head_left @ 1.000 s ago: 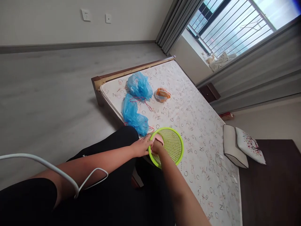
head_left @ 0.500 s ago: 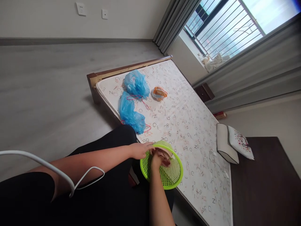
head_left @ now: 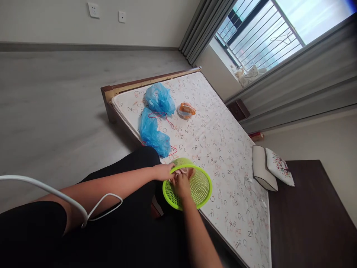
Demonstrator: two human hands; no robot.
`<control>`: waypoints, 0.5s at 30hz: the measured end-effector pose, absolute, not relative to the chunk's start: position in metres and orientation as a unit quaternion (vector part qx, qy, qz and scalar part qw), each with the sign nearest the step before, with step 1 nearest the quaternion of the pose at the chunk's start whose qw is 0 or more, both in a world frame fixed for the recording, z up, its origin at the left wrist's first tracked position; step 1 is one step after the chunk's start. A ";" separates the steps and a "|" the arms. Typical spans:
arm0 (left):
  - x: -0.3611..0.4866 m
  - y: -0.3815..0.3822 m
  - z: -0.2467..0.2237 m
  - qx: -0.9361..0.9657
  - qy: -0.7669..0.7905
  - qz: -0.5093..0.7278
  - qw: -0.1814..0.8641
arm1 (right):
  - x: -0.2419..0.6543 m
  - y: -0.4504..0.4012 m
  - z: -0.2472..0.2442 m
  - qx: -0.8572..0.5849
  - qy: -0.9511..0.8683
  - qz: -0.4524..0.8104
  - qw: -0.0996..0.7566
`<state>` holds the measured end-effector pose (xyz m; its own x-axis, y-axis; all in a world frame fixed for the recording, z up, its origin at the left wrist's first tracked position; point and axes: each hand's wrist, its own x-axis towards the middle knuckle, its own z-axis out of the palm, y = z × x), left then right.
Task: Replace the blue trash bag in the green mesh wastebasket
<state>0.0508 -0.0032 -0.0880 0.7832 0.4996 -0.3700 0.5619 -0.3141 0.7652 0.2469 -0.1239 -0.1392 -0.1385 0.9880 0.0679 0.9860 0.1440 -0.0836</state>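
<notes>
A lime-green mesh plastic basket is tilted in front of my legs, at the side of the bed. My left hand is closed on its upper left rim, the fingertips partly hidden. Inside the basket, my right hand is closed on a pale pink cloth pressed to the inner wall. Much of the cloth lies hidden behind my right hand.
Two blue plastic bags with red ties and an orange-and-clear package lie on the bare mattress. Pillows rest near the dark headboard. A white cable crosses my left arm.
The basket has tipped more upward and moved slightly up and left. My right hand has shifted left with the cloth, toward the wall near my left hand.
</notes>
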 end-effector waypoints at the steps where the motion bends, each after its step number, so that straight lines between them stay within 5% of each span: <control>1: 0.050 -0.003 -0.087 0.809 0.333 -0.029 0.484 | 0.254 -0.119 -0.133 -0.618 -0.786 0.006 0.028; 8: 0.047 -0.004 -0.076 0.798 0.314 -0.049 0.513 | 0.287 -0.092 -0.112 -0.339 -0.933 0.007 -0.122; 15: 0.048 0.000 -0.081 0.798 0.309 -0.047 0.515 | 0.284 -0.061 -0.125 -0.469 -0.821 0.158 -0.286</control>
<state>0.0480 0.0001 -0.0805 0.8044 0.4447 -0.3939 0.5419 -0.2775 0.7933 0.2840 -0.0609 -0.1247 -0.3977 0.6788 -0.6173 0.8597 0.5108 0.0078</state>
